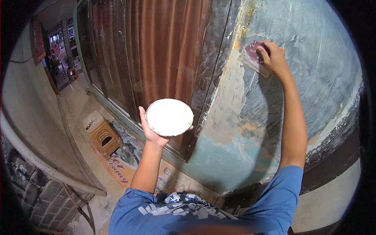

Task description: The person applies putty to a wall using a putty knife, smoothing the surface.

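My left hand (pixel 156 135) holds up a round bowl of white putty (pixel 170 116) from below, with the thumb along its left side. The putty's top looks bright and flat, and some of it lies rough along the rim. At the upper right, my right hand (pixel 273 58) grips a flat maroon putty scraper (pixel 253 51) between thumb and fingers. Its blade lies against the wall (pixel 301 86), over a patch of pale wet-looking putty (pixel 256 66). Grey-beige smears (pixel 225 117) run down the wall beside the door frame.
A dark wooden door frame (pixel 201 70) with a brown curtain behind it stands left of the wall. On the floor are a tan plastic stool (pixel 103 135) and a printed sheet (pixel 123 170). A pale pipe (pixel 51 172) runs along the left, above grey blocks (pixel 49 201).
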Motion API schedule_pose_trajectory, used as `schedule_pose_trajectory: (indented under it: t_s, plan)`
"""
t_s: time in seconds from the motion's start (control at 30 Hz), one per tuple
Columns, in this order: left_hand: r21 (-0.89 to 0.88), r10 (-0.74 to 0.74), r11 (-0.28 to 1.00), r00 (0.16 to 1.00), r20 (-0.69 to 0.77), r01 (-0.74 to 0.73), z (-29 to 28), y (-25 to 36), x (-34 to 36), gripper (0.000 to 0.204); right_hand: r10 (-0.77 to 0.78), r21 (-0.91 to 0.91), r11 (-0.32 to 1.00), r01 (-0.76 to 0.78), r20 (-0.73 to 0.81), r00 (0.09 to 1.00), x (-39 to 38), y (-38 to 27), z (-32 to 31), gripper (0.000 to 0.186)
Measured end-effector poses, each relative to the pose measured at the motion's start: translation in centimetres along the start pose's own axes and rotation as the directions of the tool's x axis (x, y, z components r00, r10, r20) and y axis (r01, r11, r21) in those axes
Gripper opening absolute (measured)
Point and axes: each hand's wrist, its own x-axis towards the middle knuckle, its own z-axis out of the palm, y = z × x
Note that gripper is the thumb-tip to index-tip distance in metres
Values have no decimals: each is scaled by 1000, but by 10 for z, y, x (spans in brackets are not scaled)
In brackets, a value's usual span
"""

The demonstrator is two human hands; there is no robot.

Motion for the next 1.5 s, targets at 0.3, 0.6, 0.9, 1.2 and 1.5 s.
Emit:
schedule_pose_trajectory:
  t_s: [0.3,0.6,0.9,1.2,1.5]
  plan:
    - [66,19,998,994,-112,-11,-6,2,-2,94,73,102,991,-87,134,988,4,-18,-13,26]
    - [45,-6,999,989,-151,13,1,1,1,95,10,141,990,-21,77,997,-1,-1,-5,29]
    - [-26,-28,999,1000,-5,28,-4,3,3,93,162,210,961,-179,95,982,1,-9,-9,28]
    - [63,27,998,981,-190,-15,-10,4,7,92,183,286,938,-197,77,980,2,-7,-4,26]
    - [34,7,999,985,-172,-2,-8,3,7,90,173,290,944,-157,-31,984,3,-11,-4,25]
